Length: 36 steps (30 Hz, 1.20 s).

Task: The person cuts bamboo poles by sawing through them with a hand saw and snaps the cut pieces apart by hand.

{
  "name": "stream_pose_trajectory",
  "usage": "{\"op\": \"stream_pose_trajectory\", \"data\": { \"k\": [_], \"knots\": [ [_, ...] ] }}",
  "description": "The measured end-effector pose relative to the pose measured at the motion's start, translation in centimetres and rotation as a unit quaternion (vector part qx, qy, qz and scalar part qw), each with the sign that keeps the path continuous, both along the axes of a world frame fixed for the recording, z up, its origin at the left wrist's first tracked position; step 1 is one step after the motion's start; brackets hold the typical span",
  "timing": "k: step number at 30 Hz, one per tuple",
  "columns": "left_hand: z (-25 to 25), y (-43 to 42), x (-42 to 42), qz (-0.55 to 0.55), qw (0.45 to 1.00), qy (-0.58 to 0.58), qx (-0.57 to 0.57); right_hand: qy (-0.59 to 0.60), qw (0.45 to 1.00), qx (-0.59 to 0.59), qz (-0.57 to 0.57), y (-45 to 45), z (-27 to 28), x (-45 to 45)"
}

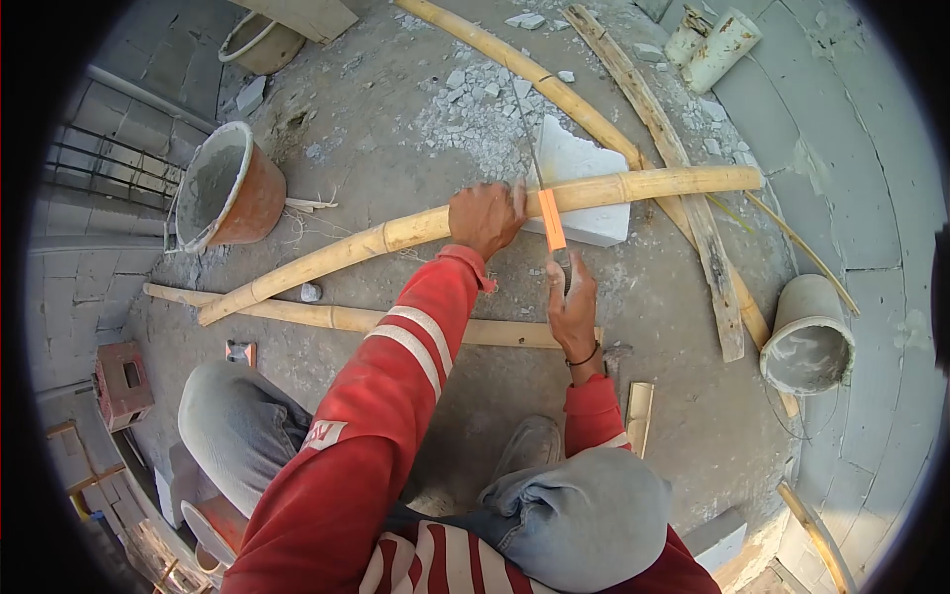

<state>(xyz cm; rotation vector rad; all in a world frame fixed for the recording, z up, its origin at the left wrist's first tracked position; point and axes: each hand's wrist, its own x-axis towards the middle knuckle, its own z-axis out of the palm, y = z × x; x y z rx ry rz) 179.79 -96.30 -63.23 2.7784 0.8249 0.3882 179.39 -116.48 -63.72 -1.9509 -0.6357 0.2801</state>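
Your left hand (485,220) is clamped over the bamboo pole (336,255), just left of the saw; your right hand (574,307) is closed round the handle of the saw (551,220), on the near side. Pole runs from the left, one end down by a flatter bamboo length (445,332), up to the right, lying across the white block (582,158) on the floor (366,148). Saw lies crosswise over the pole at the block's left part, blade pointing far. Progress: looks like the sawing stage, pole braced and saw placed. Pole reads as one piece, no gap or cut-off end visible; can't tell if the teeth have bitten, orange part covers that spot. Left to do, by my judgement: most or all of the cut.
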Motion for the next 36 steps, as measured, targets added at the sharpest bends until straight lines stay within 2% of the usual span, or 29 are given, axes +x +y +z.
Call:
{"op": "stream_pose_trajectory", "data": {
  "k": [2, 3, 4, 6, 7, 8, 9, 10, 11, 13, 15, 16, 18, 20, 21, 23, 24, 25, 27, 28, 29, 31, 32, 34, 35, 36],
  "knots": [
    [0.3, 0.0, 0.4, 0.013, 1.0, 0.009, -0.013, -0.021, 1.0, -0.022, -0.006, -4.8, 0.5, -3.2],
    [0.2, 0.1, 0.4, 0.021, 1.0, 0.011, -0.017, 0.015, 0.998, -0.065, 0.021, -8.6, 0.3, -5.3],
    [0.0, -0.1, 0.2, 0.02, 1.0, -0.007, -0.005, -0.013, 1.0, -0.015, 0.017, -12.1, -0.7, -7.8],
    [-0.2, 0.0, 0.2, 0.029, 0.999, -0.017, 0.004, 0.039, 0.998, -0.018, 0.053, -17.1, -0.3, -11.4],
    [-0.2, 0.0, 0.2, 0.022, 0.999, -0.025, -0.006, 0.05, 0.998, -0.025, 0.017, -18.4, -0.7, -12.6],
    [-0.3, -0.1, 0.0, 0.011, 0.999, -0.033, -0.016, 0.06, 0.997, -0.033, -0.022, -17.6, 1.1, -13.0],
    [-0.3, 0.0, -0.1, 0.009, 0.999, -0.03, -0.017, 0.033, 0.999, -0.036, 0.014, -15.8, 1.9, -10.6],
    [-0.2, 0.0, 0.1, 0.01, 1.0, -0.02, -0.019, 0.085, 0.996, 0.001, 0.019, -12.9, 0.9, -7.9],
    [-0.1, -0.1, 0.1, 0.013, 1.0, -0.01, -0.021, 0.075, 0.996, -0.038, 0.011, -9.1, 0.1, -5.2],
    [-0.1, -0.2, 0.2, 0.01, 1.0, -0.01, -0.022, -0.06, 0.998, -0.026, 0.013, -0.9, -0.8, 0.0],
    [0.2, 0.2, -0.2, 0.008, 1.0, -0.004, -0.021, 0.13, 0.99, -0.055, 0.027, 2.0, 2.6, 2.3],
    [0.1, 0.0, -0.4, 0.0, 1.0, -0.008, -0.015, 0.135, 0.989, -0.056, 0.023, 1.5, 2.1, 1.7],
    [0.0, -0.5, -0.3, -0.006, 1.0, -0.014, -0.016, -0.016, 0.999, -0.048, 0.003, -0.8, 0.4, -0.1],
    [-0.1, 0.2, 0.0, 0.003, 1.0, -0.012, -0.016, -0.054, 0.998, 0.01, -0.007, -6.3, -0.2, -4.2],
    [-0.1, 0.3, -0.1, 0.014, 1.0, -0.012, -0.023, 0.058, 0.998, 0.007, 0.028, -9.9, 1.1, -6.5],
    [-0.2, 0.0, -0.1, 0.009, 0.999, -0.034, -0.018, 0.103, 0.994, -0.006, 0.046, -16.4, -0.3, -10.2],
    [-0.5, 0.2, 0.0, 0.009, 0.999, -0.03, -0.017, 0.129, 0.991, -0.017, 0.009, -17.1, 0.1, -11.2],
    [-0.7, 0.2, -0.1, 0.015, 0.999, -0.038, -0.01, 0.157, 0.987, -0.03, -0.028, -17.6, 0.4, -11.8],
    [-0.4, -0.3, 0.2, 0.001, 0.998, -0.057, -0.006, 0.176, 0.984, -0.018, 0.024, -11.8, 1.1, -6.3],
    [-0.3, -0.2, 0.1, 0.008, 0.999, -0.038, -0.014, -0.005, 1.0, -0.027, -0.012, -7.8, -1.8, -3.9],
    [-0.2, -0.2, 0.2, 0.014, 0.999, -0.019, -0.022, 0.041, 0.997, -0.048, 0.039, -2.8, 0.8, -0.9],
    [-0.2, -0.1, 0.4, 0.006, 1.0, -0.03, -0.005, -0.043, 0.999, 0.008, 0.014, 1.7, -1.0, 1.2],
    [-0.3, 0.0, 0.3, 0.013, 1.0, -0.025, 0.007, -0.045, 0.999, 0.011, 0.005, 1.1, -0.1, 1.2],
    [-0.2, 0.0, 0.2, 0.01, 1.0, -0.013, 0.003, 0.097, 0.994, -0.053, 0.023, -2.1, 2.5, -0.4],
    [-0.1, 0.0, 0.4, 0.011, 1.0, -0.007, 0.003, 0.011, 0.998, -0.059, 0.02, -5.2, 1.4, -2.7],
    [0.0, -0.1, 0.6, 0.016, 1.0, -0.009, 0.002, -0.01, 0.999, -0.049, 0.019, -8.6, 0.9, -5.4]
  ]
}}
